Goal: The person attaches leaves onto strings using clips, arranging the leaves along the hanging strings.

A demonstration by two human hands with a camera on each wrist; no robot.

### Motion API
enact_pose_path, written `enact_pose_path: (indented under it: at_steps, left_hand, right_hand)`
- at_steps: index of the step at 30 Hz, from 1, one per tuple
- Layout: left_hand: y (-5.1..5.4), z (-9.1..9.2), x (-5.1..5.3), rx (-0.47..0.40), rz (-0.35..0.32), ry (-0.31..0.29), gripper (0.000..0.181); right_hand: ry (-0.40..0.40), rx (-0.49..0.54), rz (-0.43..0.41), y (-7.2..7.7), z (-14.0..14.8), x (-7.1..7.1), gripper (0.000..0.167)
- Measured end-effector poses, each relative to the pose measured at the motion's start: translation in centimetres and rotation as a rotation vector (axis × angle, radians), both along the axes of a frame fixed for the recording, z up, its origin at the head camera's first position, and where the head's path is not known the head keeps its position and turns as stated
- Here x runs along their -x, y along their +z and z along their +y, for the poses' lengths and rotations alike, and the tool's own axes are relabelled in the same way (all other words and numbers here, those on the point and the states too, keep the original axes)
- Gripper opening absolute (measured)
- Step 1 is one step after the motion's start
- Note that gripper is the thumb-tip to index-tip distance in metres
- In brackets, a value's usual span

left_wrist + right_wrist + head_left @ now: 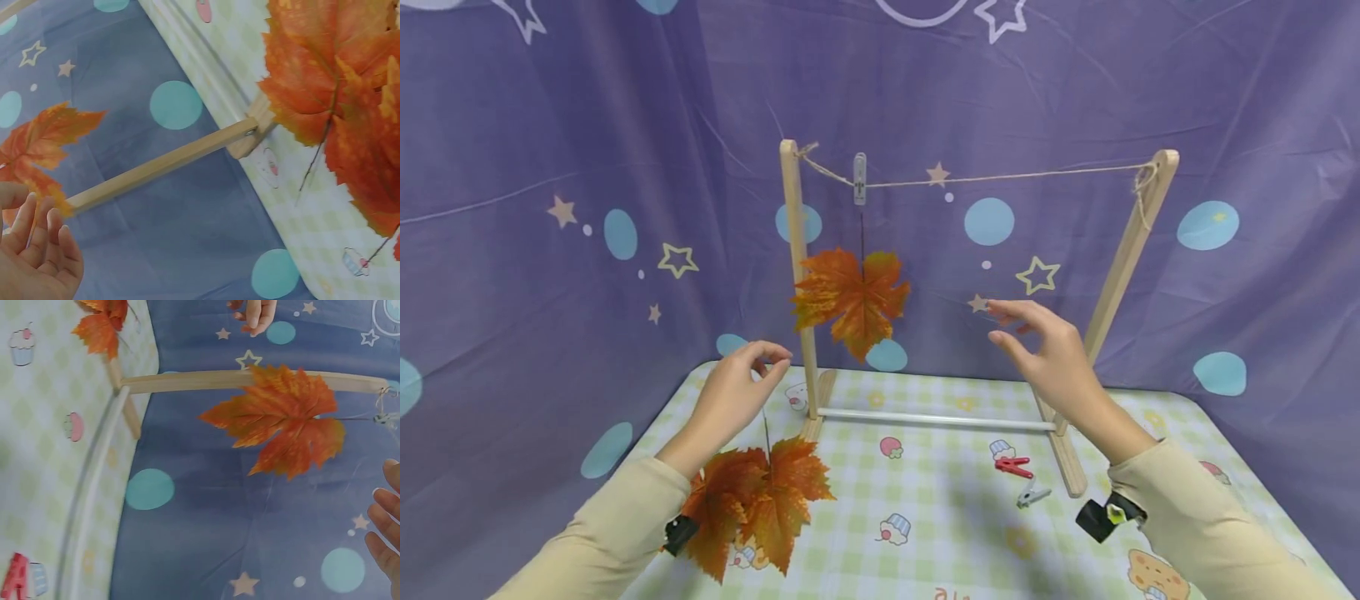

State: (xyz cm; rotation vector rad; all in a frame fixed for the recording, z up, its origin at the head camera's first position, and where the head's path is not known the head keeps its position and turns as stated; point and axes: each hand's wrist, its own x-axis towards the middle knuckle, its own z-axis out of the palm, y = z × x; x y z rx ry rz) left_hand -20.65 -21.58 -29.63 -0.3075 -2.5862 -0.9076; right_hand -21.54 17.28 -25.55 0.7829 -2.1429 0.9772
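Observation:
An orange maple leaf (857, 296) hangs by its stem beneath a pale grey clothespin (860, 179), which is clipped on the twine (1000, 177) near its left end. My left hand (737, 396) is raised beside the left post, fingers loosely bent, holding nothing. To the right of the hanging leaf, my right hand (1056, 354) is in the air with thumb and fingers apart and nothing between them. More orange leaves (781, 492) lie overlapping on the table below my left forearm, partly hidden by it. In the right wrist view, the hanging leaf (287, 419) is apart from both hands.
The twine runs between two wooden posts (1126, 242), joined low down by a white rod (932, 418). A red clothespin (1013, 467) and a grey clothespin (1033, 497) lie on the checked tablecloth (940, 517) near the right foot. Behind hangs a purple curtain (880, 83).

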Motion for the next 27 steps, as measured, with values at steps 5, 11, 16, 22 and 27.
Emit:
enact_pose_path:
  at_steps: [5, 11, 16, 22, 27]
  left_hand:
    - [-1.3, -0.5, 0.1, 0.012, -0.048, 0.012, 0.024]
    - [-2.7, -0.8, 0.1, 0.017, -0.079, 0.018, 0.024]
    - [-3.8, -1.3, 0.2, 0.039, -0.108, 0.025, 0.026]
    - [-5.5, -2.1, 0.6, 0.07, -0.132, 0.048, 0.029]
    - [-6.7, -2.8, 0.9, 0.083, -0.157, 0.069, 0.03]
  right_hand:
    - [-0.03, 0.003, -0.039, -1.7, 1.0, -0.7, 0.039]
    - [-0.067, -0.018, -0.063, -3.8, 2.1, -1.2, 0.039]
    - [-0.073, -0.014, -0.081, -5.5, 2.9, -1.6, 0.038]
    - [-0.064, -0.002, -0.101, -7.9, 3.6, -2.0, 0.036]
    - [-0.057, 0.012, -0.115, -10.0, 4.2, -2.4, 0.038]
